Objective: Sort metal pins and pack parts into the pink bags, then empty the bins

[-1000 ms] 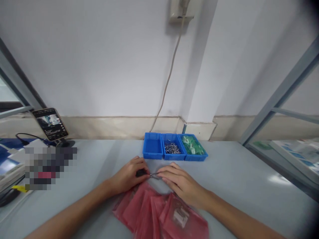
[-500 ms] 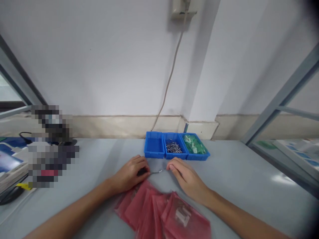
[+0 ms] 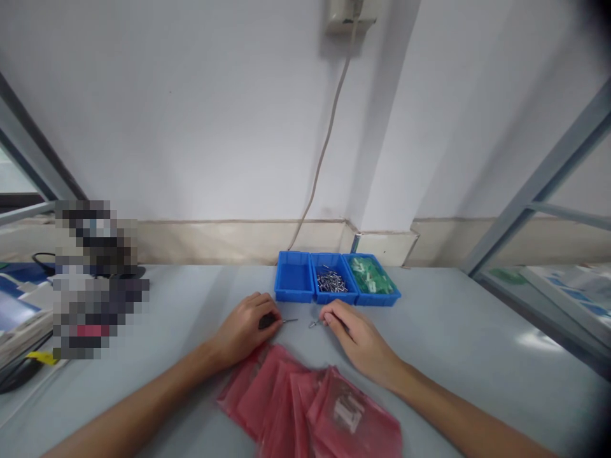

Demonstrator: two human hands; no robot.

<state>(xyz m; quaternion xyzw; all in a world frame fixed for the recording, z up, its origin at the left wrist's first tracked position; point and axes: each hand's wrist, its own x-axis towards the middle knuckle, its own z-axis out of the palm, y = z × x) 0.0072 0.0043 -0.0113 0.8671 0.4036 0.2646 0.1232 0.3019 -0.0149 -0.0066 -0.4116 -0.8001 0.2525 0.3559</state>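
Observation:
My left hand (image 3: 248,327) is closed, thumb and fingers pinching a thin metal rod (image 3: 291,320) that points right. A dark patch shows inside its curl; I cannot tell whether it is a handle or shadow. To the right, my right hand (image 3: 356,334) pinches a small shiny metal piece (image 3: 313,324) with a wider end, pointing left towards the rod. A gap separates the two. Below both hands, several red plastic bags (image 3: 281,407) lie fanned out and overlapping; the rightmost shows a pale part (image 3: 348,412) inside.
Behind the hands stand a blue bin (image 3: 294,296) with nothing visible in it, a blue bin of small metal pieces (image 3: 331,280), and one with green bags (image 3: 372,277). A cable (image 3: 329,130) runs down the wall. Blurred items and a yellow-tagged black object (image 3: 21,374) lie left.
The left hand has drawn slightly left, and less of its rod shows, with no bright tip on it now. A metal piece now shows in the right hand's fingertips.

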